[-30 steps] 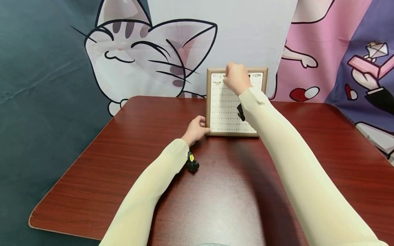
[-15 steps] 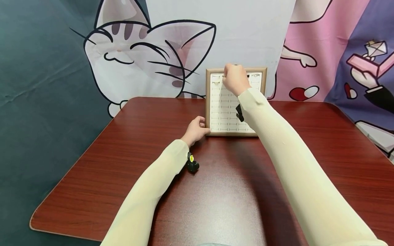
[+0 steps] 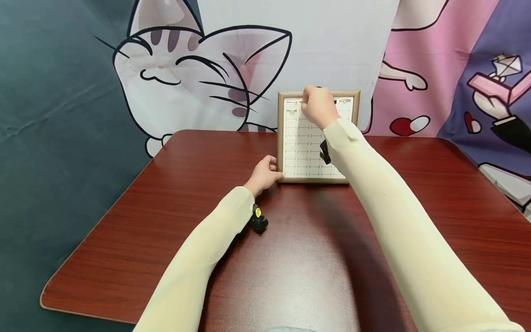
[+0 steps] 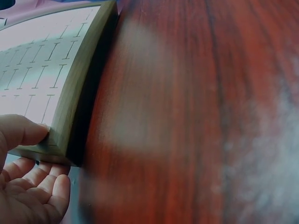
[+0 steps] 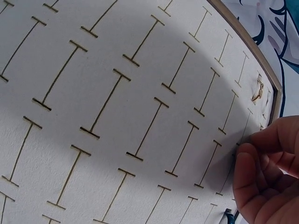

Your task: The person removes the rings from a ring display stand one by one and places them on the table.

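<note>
A white ring display board [image 3: 309, 159] in a light wooden frame stands upright at the table's back. Rows of I-shaped slits cover it. My left hand [image 3: 264, 175] grips its lower left corner, thumb [image 4: 23, 130] on the front and fingers behind. Up near the top rows, my right hand [image 3: 319, 106] has thumb and index fingertips [image 5: 247, 145] pinched together right at a slit; whatever lies between them is hidden. A gold ring [image 5: 258, 89] sits in a slit close to the right hand. Another ring [image 3: 345, 100] shows in the top right corner, and a dark ring [image 5: 228, 217] sits below the fingers.
The board's base rests on a reddish-brown wooden table [image 3: 166, 221] with rounded corners. A cloth backdrop [image 3: 244, 60] with cartoon cats hangs close behind it. Black wrist cameras [image 3: 260, 221] sit beneath the cream sleeves.
Hardly anything differs: the right hand stays pinched at the same spot near the top, and the left hand keeps its grip on the frame's corner.
</note>
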The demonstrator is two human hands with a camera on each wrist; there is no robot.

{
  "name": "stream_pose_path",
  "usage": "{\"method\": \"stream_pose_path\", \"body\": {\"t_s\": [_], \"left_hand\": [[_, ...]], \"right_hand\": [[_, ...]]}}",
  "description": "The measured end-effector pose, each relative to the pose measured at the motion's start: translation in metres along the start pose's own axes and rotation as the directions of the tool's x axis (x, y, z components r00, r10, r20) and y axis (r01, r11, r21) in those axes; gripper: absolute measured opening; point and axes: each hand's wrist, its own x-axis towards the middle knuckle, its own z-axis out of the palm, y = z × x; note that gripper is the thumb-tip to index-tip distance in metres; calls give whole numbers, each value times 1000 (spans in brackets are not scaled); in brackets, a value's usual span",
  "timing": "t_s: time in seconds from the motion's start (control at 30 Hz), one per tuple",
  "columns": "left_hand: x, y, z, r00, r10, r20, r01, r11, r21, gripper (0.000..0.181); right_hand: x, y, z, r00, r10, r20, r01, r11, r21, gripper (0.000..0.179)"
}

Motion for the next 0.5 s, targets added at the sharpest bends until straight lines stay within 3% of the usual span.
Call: {"method": "stream_pose_path", "body": {"t_s": [0.5], "left_hand": [[0,2,0,1000,-13,11,12,999,33,44]], "right_hand": [[-1,3,-1,1000,-3,16,2,1000,14,13]]}}
